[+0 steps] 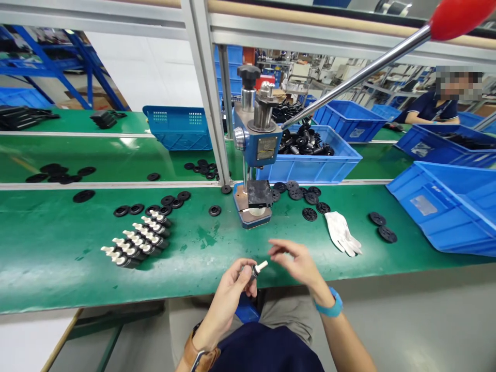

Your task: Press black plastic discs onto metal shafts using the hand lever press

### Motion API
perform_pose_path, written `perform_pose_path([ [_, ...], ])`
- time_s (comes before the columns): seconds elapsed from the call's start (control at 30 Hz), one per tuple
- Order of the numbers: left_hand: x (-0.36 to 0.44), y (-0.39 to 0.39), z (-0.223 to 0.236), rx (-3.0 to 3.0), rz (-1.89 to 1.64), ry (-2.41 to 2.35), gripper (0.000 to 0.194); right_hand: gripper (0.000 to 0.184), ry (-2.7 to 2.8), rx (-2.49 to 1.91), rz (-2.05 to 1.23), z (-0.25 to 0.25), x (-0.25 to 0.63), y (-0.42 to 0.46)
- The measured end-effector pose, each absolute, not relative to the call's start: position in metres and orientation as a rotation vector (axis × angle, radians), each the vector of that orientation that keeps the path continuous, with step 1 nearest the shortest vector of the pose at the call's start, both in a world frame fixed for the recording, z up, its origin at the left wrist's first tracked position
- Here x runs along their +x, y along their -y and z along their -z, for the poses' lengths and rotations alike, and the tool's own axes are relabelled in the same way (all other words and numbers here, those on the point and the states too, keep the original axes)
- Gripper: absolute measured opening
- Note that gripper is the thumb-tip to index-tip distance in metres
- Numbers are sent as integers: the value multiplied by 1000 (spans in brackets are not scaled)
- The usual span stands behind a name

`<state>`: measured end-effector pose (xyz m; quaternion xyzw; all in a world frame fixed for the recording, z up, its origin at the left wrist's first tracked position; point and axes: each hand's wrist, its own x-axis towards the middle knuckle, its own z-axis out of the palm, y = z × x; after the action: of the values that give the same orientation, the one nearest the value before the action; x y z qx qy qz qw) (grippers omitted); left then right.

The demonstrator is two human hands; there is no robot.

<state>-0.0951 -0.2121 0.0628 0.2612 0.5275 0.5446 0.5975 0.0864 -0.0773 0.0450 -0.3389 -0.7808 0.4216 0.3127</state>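
Observation:
My left hand (237, 279) is closed round a small black cylindrical part with a white shaft (262, 267), whose white end points up and to the right. Just right of it, my right hand (292, 259) hovers with its fingers apart and nothing in them. Beyond both hands stands a blue hand-lever press (258, 144) with a black block (259, 193) on its base. To the left, similar black parts with white shafts (135, 238) stand in close rows. Black discs (295, 193) lie to the right of the press base.
A white glove (343, 233) lies on the green table (209, 258). The press's red-knobbed lever (360, 75) reaches out to the upper right. Behind it, a blue bin (310, 168) holds black parts; another blue bin (445, 206) stands at right. A co-worker (437, 106) sits across.

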Motion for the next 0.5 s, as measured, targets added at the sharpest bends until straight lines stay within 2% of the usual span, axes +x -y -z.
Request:
perform_pose_path([
  [0.13, -95, 213, -67, 382, -1300, -1139, 62, 43, 1907, -1305, -751, -39, 119, 4],
  [0.23, -94, 215, -63, 246, -1291, -1068, 59, 38, 1913, -1501, -576, -25, 137, -37],
  [0.4, -93, 216, -57, 58, -1267, -947, 52, 21, 2035, -1583, -474, -4, 145, -47],
  [0.5, -94, 217, -56, 5, -1266, -910, 44, 23, 2085, -1585, -483, 2, 144, -38],
])
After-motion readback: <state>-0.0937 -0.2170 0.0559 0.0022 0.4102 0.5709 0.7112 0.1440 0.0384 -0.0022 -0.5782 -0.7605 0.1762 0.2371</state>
